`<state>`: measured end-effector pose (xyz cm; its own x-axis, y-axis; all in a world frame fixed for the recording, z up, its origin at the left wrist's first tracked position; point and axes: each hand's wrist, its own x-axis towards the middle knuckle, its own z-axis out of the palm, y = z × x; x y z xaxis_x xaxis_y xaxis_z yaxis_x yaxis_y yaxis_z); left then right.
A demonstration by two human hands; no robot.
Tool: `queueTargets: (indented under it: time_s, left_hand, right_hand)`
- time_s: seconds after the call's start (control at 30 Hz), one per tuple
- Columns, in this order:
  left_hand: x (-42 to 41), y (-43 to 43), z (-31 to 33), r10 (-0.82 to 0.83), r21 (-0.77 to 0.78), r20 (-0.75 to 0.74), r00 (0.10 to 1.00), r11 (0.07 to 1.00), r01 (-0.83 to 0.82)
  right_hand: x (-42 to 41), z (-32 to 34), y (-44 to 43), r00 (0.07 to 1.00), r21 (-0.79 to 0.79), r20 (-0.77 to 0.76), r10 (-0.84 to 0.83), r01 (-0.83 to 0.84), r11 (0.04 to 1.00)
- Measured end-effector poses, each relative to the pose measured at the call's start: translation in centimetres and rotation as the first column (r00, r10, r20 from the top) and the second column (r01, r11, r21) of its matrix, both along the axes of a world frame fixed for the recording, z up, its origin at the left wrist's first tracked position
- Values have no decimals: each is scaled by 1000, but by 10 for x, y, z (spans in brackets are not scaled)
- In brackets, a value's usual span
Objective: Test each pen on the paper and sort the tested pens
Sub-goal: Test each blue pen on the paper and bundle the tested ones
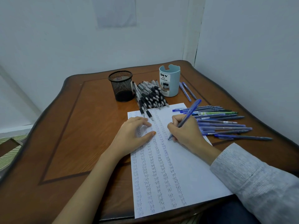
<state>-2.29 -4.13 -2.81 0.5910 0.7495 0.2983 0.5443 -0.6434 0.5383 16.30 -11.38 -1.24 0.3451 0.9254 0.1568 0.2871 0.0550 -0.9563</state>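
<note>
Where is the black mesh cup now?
Head view: the black wire-mesh cup stands upright, far centre of the brown wooden table, just left of the heap of black-and-clear pens.

We note a brown wooden table with a dark, wavy raised edge and a thin dark inlay line framing its top. It sits in a corner of pale bluish walls. A faint rectangular sheet is fixed flat on the far wall. At lower left we see green patterned floor covering.
</note>
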Motion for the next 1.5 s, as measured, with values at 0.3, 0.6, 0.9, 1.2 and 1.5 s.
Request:
queueTargets:
  time_s: [0.3, 0.6, 0.9, 1.2, 1.5]
  left_hand:
    - [1, -1, 0, 7, 10, 13, 1000, 1000, -8]
    - [1, 0, -1, 4, 21, 22, 1000, 1000, -4]
    - [1, 0, -1, 5, 12, 11, 1000, 1000, -5]
    - [0, -1, -1, 4, 9, 22, 1000, 1000, -4]
    - [1, -1, 0, -2, 22, 20, 1000, 1000, 2]
  right_hand:
    - [0, -2, 2, 999, 2, -15, 40, -40, 999]
    - [1, -1, 3, 997, -11, -57, 49, -49, 999]
    - [0, 0, 1, 999, 20, -45, 29, -28, 999]
    - [2, -1, 2, 998, 19, -59, 35, -34, 999]
    - [2, -2, 3, 999, 27, -50, 18, -17, 999]
